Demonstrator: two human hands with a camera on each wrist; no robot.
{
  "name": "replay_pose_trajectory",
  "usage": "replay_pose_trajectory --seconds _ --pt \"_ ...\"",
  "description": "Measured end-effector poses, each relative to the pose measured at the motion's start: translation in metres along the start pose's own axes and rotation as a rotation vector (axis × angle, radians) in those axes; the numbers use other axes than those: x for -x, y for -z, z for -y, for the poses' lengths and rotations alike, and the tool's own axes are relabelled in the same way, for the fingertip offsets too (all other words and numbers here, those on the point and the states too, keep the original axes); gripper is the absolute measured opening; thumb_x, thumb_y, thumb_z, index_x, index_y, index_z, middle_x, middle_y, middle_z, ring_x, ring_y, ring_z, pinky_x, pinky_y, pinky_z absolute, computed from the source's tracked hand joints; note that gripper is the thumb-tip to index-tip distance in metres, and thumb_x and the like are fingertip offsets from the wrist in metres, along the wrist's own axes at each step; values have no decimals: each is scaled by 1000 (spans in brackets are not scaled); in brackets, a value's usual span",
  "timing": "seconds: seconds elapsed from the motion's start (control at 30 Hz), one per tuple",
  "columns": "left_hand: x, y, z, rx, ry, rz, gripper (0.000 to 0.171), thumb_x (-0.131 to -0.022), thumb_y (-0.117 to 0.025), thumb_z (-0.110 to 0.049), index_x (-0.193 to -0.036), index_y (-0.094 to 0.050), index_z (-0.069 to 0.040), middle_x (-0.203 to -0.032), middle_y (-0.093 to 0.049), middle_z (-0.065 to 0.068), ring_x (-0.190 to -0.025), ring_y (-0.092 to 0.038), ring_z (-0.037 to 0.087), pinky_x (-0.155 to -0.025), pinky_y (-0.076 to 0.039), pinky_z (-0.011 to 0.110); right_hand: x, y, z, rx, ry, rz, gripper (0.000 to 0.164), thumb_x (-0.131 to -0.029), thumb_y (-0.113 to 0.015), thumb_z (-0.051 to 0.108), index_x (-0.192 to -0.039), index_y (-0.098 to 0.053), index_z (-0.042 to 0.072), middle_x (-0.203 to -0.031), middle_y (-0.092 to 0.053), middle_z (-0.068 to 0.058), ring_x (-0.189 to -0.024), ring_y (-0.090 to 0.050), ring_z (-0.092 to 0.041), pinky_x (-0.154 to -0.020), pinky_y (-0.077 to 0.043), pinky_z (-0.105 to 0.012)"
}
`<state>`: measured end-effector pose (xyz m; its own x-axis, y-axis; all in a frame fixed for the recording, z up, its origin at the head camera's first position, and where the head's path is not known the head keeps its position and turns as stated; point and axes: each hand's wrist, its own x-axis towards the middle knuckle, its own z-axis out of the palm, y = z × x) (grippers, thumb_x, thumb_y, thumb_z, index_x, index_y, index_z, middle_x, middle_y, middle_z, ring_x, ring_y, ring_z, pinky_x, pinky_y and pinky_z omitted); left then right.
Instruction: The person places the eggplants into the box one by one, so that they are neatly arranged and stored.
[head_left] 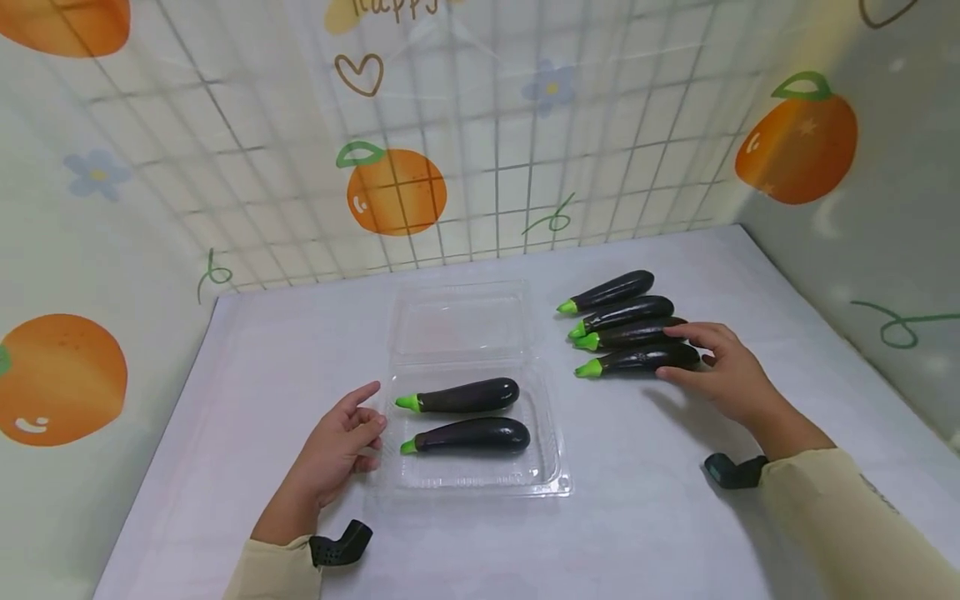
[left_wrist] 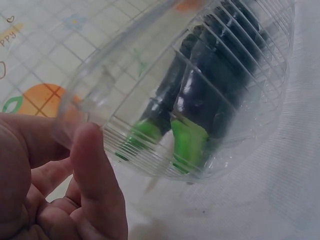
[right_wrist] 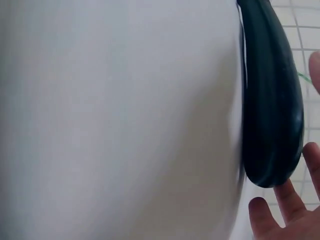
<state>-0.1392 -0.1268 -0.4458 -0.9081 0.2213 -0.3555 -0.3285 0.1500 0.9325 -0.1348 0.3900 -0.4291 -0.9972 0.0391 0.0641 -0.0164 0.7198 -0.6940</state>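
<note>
Right hand (head_left: 720, 367), thumb and fingers spread around the blunt end of the nearest eggplant (head_left: 641, 360), which lies right of the container (head_left: 480, 475) beside three other eggplants (head_left: 628, 313).
The clear container, lid (head_left: 461, 325) folded back, holds two eggplants (head_left: 472, 435), stems leftward; left hand (head_left: 337, 446), fingers loosely bent, at its left edge, contact uncertain.

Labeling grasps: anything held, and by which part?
Cannot be told: right hand at rounded end of nearest loose eggplant, left hand at left edge of clear container.
</note>
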Motion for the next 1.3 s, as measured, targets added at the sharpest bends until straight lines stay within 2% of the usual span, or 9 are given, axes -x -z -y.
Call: replay_pose_trajectory --seconds 0.1,0.27,0.37,0.6,0.77,0.87,1.0,1.1,1.3 --pt "0 -1 0 9 -1 8 62 -101 -61 -11 -157 -35 -23 -105 -52 2 -84 -56 14 -59 -53 22 1 1 -2 16 -28 5 69 -86 -82 37 -142 -54 7 -150 -38 -24 -138 -35 -45 -106 -37 -68" --pt "-1 -1 2 13 5 16 63 -101 -61 -12 -158 -35 -23 -105 -52 2 -85 -56 14 -60 -53 23 2 2 -10 5 -49 2 66 -86 -82 39 -139 -58 8 -149 -39 -19 -133 -40 -37 -98 -45 -12" --pt "-1 0 3 12 3 14 63 -101 -62 -12 -157 -35 -23 -105 -53 3 -85 -56 15 -60 -53 23 1 1 -13 -20 -35 14 63 -86 -82 36 -137 -59 7 -148 -39 -19 -132 -40 -37 -82 -35 4" --pt "-1 0 2 4 1 14 63 -101 -61 -12 -157 -35 -23 -105 -52 3 -85 -56 15 -60 -53 23 -1 1 -13 14 -46 53 63 -86 -83 33 -138 -59 6 -152 -34 -23 -137 -37 -42 -109 -45 -43" --pt "-3 0 0 -18 -4 3 62 -101 -61 -12 -157 -36 -23 -105 -53 3 -84 -56 15 -60 -53 23 -1 2 -14 -1 -22 52 61 -86 -83 31 -136 -61 5 -151 -33 -25 -136 -36 -44 -93 -39 0" --pt "-3 0 0 -23 -1 -2 61 -101 -61 -12 -157 -36 -22 -105 -53 4 -83 -56 15 -60 -53 23 -1 1 -15 -12 -23 51 61 -86 -83 31 -136 -61 4 -151 -33 -26 -136 -36 -44 -85 -33 6" --pt "-3 1 -1 -17 7 -4 61 -102 -61 -11 -157 -36 -23 -105 -53 4 -84 -56 16 -60 -54 23 -3 0 -14 -14 -34 56 62 -86 -82 30 -137 -60 4 -151 -33 -25 -137 -36 -45 -112 -44 -32" --pt "-3 2 -1 -18 5 -4 61 -101 -61 -12 -157 -36 -23 -105 -53 4 -84 -56 16 -60 -54 23 -5 -2 -13 -18 -39 62 62 -87 -82 27 -138 -58 3 -151 -33 -27 -137 -36 -47 -106 -37 -65" --pt "-3 3 0 -23 5 -8 61 -101 -61 -11 -157 -36 -23 -105 -53 4 -84 -56 16 -61 -53 23 -5 -5 -16 -20 -31 53 62 -87 -82 30 -138 -58 3 -149 -35 -26 -135 -38 -46 -110 -41 -57"
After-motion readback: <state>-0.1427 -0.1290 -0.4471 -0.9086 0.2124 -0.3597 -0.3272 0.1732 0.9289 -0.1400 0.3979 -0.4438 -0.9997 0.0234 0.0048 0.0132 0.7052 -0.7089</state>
